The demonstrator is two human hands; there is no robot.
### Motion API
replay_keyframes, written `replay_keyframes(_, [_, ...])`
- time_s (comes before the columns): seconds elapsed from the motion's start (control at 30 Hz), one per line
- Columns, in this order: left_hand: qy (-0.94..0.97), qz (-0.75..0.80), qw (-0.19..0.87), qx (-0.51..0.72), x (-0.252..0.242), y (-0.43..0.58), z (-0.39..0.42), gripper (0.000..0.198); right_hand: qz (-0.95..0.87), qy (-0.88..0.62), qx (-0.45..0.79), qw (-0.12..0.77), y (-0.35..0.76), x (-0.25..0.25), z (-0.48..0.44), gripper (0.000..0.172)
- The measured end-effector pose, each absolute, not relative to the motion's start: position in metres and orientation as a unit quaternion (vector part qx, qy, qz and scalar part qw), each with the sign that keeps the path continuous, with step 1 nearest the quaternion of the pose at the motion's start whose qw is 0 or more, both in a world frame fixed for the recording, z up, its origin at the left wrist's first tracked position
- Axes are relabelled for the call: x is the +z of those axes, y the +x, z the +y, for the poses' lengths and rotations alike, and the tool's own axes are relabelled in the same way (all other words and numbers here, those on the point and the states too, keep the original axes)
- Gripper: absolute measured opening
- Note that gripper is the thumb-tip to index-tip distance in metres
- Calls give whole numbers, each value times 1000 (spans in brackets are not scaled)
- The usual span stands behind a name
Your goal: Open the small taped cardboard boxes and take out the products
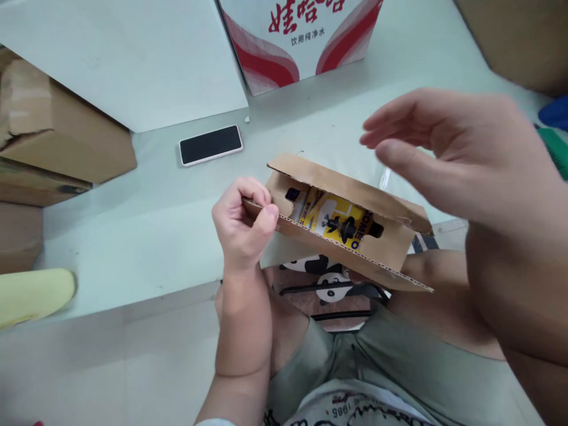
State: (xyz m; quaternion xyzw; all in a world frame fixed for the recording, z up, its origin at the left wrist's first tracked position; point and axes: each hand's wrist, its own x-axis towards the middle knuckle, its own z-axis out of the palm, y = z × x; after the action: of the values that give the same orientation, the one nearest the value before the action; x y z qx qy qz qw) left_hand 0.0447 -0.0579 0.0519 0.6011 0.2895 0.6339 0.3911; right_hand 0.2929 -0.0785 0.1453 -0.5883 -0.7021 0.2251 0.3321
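My left hand point(246, 222) grips the left end of a small brown cardboard box point(390, 248), thumb on the near flap and fingers curled at the end. The box tilts at the table's front edge, above my lap, with its two long flaps spread apart. Inside lies a yellow printed packet point(339, 219) with a dark hatted figure and lettering on it; its lower part is hidden by the box walls. Above and right of the box, my right hand point(444, 142) is raised in the air, holding nothing, its thumb apart from the fingers.
A phone point(210, 145) lies on the pale table point(155, 231). Behind stand a white box point(133, 59) and a red-and-white water carton point(306, 47). Brown cartons point(80, 130) are stacked left, above a pale yellow object point(35, 296). Blue and green items point(554, 148) sit far right.
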Motion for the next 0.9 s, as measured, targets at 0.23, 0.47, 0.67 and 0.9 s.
replay_keyframes(0.23, [608, 302, 396, 619, 51, 42, -65, 35, -789, -569, 166, 166, 245, 157, -74, 38])
replay_keyframes(0.47, [614, 304, 394, 613, 52, 41, -67, 39, -784, -609, 104, 67, 224, 147, -73, 42])
replay_keyframes(0.67, [609, 301, 396, 619, 53, 44, -66, 38, -769, -632, 95, 22, 213, 145, -72, 39])
replay_keyframes(0.9, [611, 312, 385, 617, 53, 45, -65, 41, -803, -584, 79, 87, 221, 128, -69, 37])
